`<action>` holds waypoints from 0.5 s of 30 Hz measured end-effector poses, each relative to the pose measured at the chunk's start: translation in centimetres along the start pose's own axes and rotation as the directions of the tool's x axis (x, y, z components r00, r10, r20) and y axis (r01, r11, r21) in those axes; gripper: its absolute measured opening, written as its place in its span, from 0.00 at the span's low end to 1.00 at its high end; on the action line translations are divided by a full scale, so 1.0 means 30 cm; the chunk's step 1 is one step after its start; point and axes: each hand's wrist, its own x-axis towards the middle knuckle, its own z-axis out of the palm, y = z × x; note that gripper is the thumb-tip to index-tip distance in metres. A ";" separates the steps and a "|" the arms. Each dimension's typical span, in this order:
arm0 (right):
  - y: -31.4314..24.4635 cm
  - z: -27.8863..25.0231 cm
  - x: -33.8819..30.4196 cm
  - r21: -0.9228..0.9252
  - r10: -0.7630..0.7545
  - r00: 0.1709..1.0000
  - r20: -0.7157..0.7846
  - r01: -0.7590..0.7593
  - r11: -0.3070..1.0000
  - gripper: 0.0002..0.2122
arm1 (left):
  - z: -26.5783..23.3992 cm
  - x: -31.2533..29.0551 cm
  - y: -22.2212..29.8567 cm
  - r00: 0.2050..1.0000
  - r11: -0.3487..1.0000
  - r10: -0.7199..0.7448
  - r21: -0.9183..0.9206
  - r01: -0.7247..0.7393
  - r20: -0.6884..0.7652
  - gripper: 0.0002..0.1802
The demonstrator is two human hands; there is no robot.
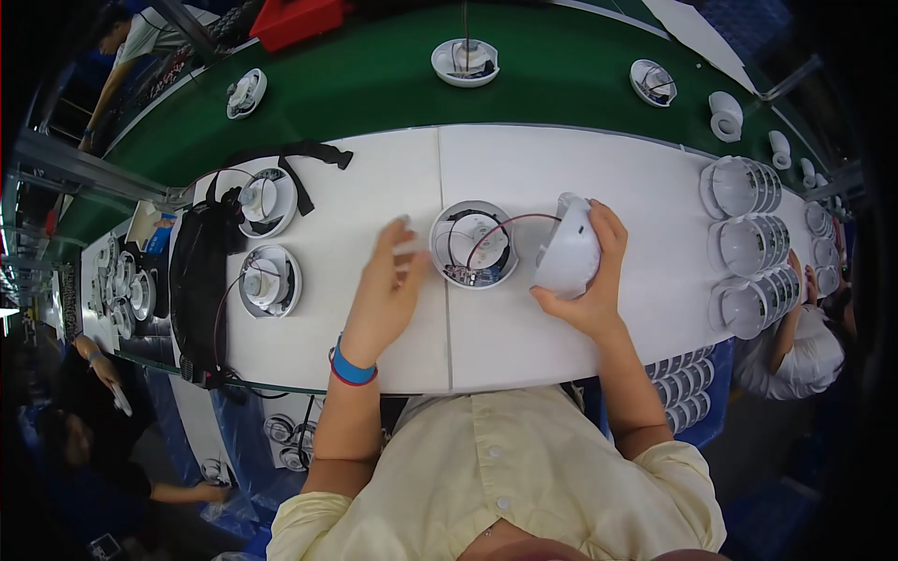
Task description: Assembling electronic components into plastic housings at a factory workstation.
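Slightly blurred, my left hand has its fingers apart and nothing in it, beside a round white housing on the white table. That housing lies open side up, with a round white part and circuit boards inside. My right hand is closed around a white dome-shaped cover, tilted on its side just to the right. A dark red cable arches from the housing to the cover.
Two similar open units stand at left beside a black bag. Stacks of clear domes line the right side. More units rest on the green belt beyond, with a red bin. Other people work on both sides.
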 end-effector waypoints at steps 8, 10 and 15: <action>-0.039 -0.020 -0.088 -0.212 -0.137 0.990 -0.019 0.130 0.969 0.40 | 0.107 -0.035 -0.077 0.977 0.944 -0.023 -0.316 0.092 0.214 0.41; -0.085 -0.015 -0.109 -0.359 -0.144 0.990 0.012 0.139 0.923 0.36 | 0.123 -0.025 -0.102 0.984 0.954 -0.011 -0.293 0.064 0.180 0.41; -0.146 0.011 -0.155 -0.269 -0.320 0.942 -0.103 0.283 0.920 0.26 | 0.122 -0.018 -0.077 0.983 0.966 -0.083 -0.229 0.120 0.165 0.39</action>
